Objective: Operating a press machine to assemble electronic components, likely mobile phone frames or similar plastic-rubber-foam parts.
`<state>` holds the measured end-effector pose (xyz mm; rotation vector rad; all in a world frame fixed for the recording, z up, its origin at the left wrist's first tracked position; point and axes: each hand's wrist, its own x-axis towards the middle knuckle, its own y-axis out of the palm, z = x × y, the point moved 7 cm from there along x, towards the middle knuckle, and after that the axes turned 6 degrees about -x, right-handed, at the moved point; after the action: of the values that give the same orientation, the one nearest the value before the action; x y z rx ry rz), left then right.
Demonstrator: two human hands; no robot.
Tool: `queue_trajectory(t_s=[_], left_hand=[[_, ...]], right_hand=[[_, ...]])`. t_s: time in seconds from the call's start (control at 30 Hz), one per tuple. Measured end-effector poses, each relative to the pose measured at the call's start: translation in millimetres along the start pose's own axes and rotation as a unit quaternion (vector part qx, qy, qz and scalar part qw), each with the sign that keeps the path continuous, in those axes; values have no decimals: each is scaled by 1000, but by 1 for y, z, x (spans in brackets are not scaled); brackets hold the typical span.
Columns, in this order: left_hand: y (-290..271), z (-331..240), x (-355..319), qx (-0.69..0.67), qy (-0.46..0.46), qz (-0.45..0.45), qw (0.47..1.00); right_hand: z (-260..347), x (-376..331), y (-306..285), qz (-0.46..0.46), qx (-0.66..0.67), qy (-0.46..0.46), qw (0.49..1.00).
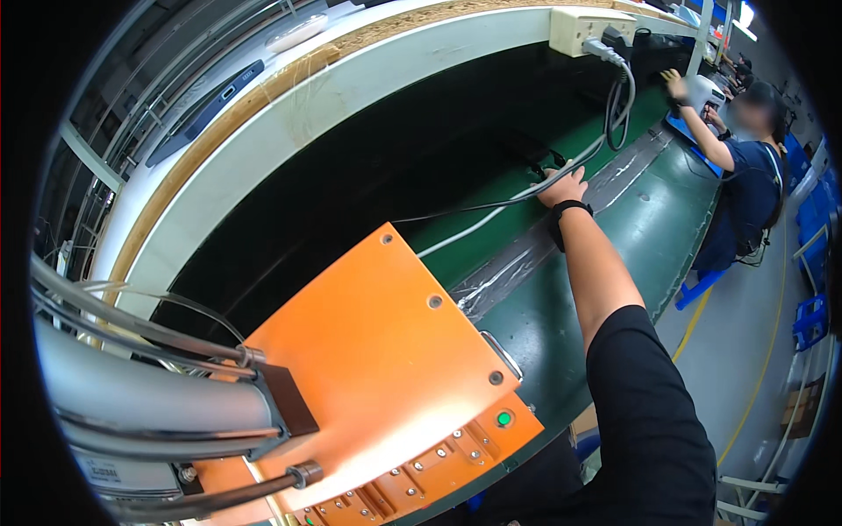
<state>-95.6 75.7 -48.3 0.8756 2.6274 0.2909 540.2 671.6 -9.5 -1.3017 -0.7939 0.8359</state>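
Observation:
My right arm, in a black sleeve with a black wristband (572, 210), stretches far across the green bench. At its end my right hand (563, 184) is closed around something dark and small under the shelf, too hard to make out. A grey cable (500, 213) and a thin black cable (456, 213) pass right by the fingers. Just beyond the fingertips lies a dark object (529, 151) in shadow. My left hand is not in view. Close in front of me stands an orange machine (377, 324) with a green button (504, 419).
Silver cylinders and rods (167, 377) belong to the machine at lower left. A power strip (570, 33) with plugs hangs from the shelf edge (421, 39). On the shelf lies a dark blue phone-like device (206, 114). A co-worker (745, 167) sits at the bench's far right.

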Motion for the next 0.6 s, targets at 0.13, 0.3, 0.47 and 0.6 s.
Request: queue_trajectory(t_s=[0.13, 0.3, 0.47, 0.6], left_hand=[[-12, 0, 5, -28, 32, 12, 999], [-21, -8, 12, 250, 177, 59, 950], [35, -75, -63, 578, 258, -91, 768], [20, -83, -98, 274, 348, -125, 888]], right_hand=[[17, -7, -17, -25, 49, -41, 998], [21, -40, -50, -63, 253, -157, 953], [-65, -183, -80, 202, 543, -41, 814], [-135, -329, -102, 421, 676, -58, 602]])
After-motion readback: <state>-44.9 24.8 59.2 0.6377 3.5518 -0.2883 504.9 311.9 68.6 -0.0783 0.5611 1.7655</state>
